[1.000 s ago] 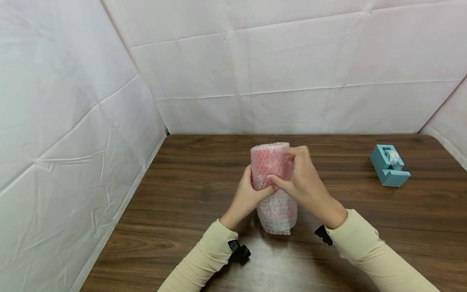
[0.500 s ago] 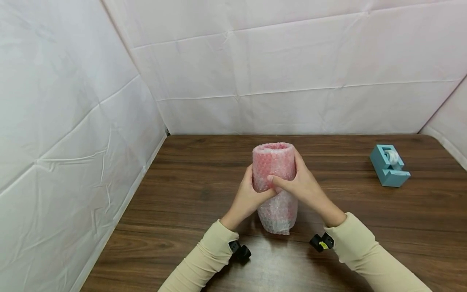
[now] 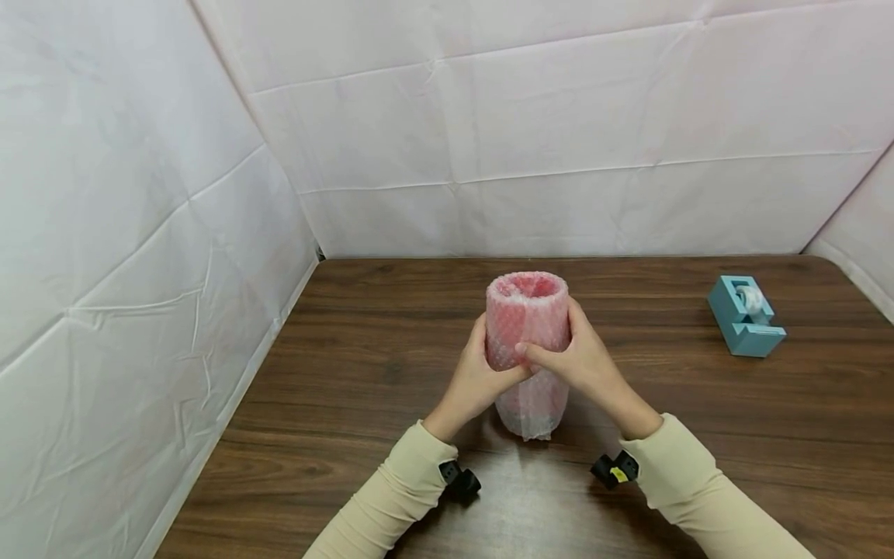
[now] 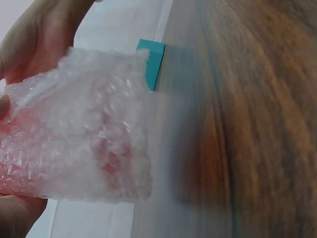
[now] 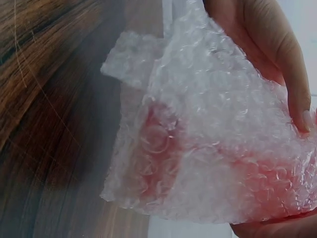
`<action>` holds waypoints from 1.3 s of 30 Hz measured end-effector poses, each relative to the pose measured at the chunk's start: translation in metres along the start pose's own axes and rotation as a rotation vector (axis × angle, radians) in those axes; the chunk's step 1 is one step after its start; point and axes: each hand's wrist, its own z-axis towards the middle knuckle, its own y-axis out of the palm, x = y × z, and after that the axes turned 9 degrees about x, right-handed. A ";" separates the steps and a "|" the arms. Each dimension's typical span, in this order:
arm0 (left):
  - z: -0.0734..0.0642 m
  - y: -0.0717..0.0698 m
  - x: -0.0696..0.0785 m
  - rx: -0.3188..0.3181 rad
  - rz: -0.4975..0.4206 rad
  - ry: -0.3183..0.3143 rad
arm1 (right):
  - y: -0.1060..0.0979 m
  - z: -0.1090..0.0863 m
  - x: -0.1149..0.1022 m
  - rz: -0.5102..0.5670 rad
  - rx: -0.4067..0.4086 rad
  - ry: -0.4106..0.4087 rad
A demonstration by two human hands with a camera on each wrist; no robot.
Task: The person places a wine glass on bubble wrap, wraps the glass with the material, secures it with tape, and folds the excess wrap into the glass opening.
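Note:
Both hands hold a tall pink cylinder wrapped in bubble wrap (image 3: 528, 318), with an open hollow at its top. In the head view, my left hand (image 3: 482, 380) grips its left side, its thumb laid across the front. My right hand (image 3: 587, 365) wraps the right side, its thumb (image 3: 538, 355) on the front just above the left one. The fingers behind the cylinder are hidden. Its lower end is close over the table. A loose flap of the wrap (image 5: 131, 59) sticks out at the lower edge in the right wrist view.
A teal tape dispenser (image 3: 747, 318) with a roll of clear tape stands at the right on the brown wooden table (image 3: 377, 373). White cloth walls (image 3: 559, 124) enclose the back and the sides. A black wrist camera (image 3: 459, 481) hangs at the left cuff.
The right hand's raised fingers have come down round the cylinder's right side. The cylinder has turned and shifted slightly right, its top hollow now more visible and its lower end slightly higher.

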 end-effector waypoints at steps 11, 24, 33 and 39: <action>0.012 -0.002 -0.003 -0.043 0.024 0.117 | -0.004 0.004 0.006 0.037 0.034 -0.097; 0.042 0.007 -0.015 0.025 0.180 0.215 | -0.008 0.027 0.022 0.002 0.095 -0.149; 0.067 0.011 -0.024 0.033 0.198 0.189 | -0.007 0.050 0.029 0.049 0.088 -0.110; 0.079 0.011 -0.031 0.045 0.243 0.180 | -0.003 0.063 0.036 0.031 0.094 -0.109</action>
